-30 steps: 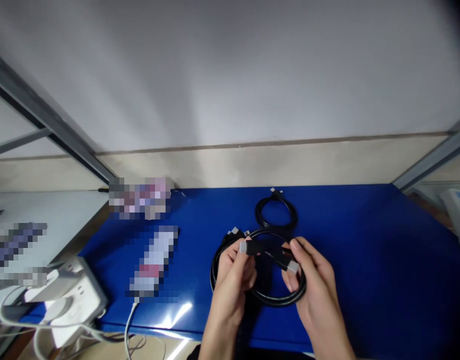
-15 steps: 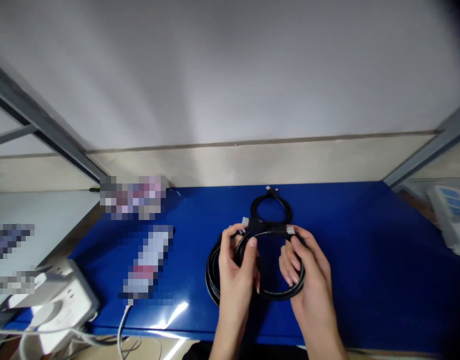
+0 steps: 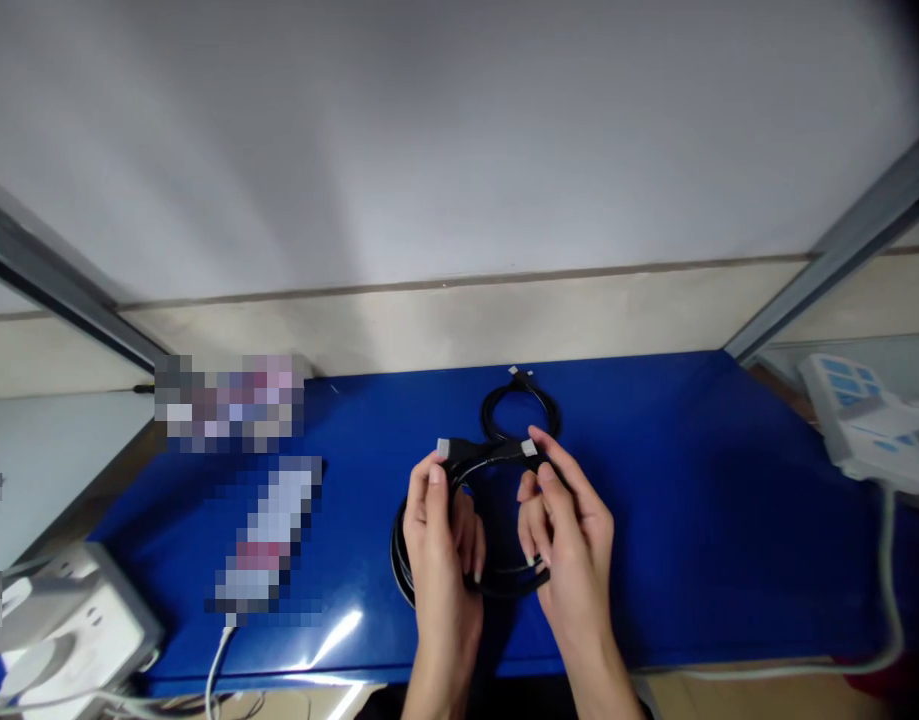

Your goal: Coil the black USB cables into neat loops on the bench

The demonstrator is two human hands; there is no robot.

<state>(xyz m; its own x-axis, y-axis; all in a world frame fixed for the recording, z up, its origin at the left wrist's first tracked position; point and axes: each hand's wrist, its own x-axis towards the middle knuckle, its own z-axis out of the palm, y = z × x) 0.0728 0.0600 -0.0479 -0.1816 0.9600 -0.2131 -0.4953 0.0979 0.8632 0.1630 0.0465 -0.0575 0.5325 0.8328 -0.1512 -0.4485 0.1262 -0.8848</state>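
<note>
A coiled black cable [image 3: 490, 455] is held up between my two hands, with flat, pale-capped plugs at its ends. My left hand [image 3: 440, 545] pinches the coil's left side between thumb and fingers, just below one plug [image 3: 450, 449]. On the right side, my right hand [image 3: 575, 530] is closed round the coil, its fingertips by the other plug [image 3: 529, 448]. Beneath my left hand lies a thicker black cable coil [image 3: 400, 555], partly hidden. A smaller coiled black cable [image 3: 490, 408] rests on the blue table [image 3: 699, 520] beyond my hands.
At the left lie a blurred-out phone-like item [image 3: 275, 525] with a white cord and a white power strip [image 3: 106, 620]. Another blurred object [image 3: 234, 400] stands at the back left. Grey metal posts [image 3: 841, 245] flank the table, and a white device [image 3: 871, 415] sits at the right.
The two plugs now sit level and nearer each other above the coil. My right hand has come closer to my left, and the view has shifted slightly right.
</note>
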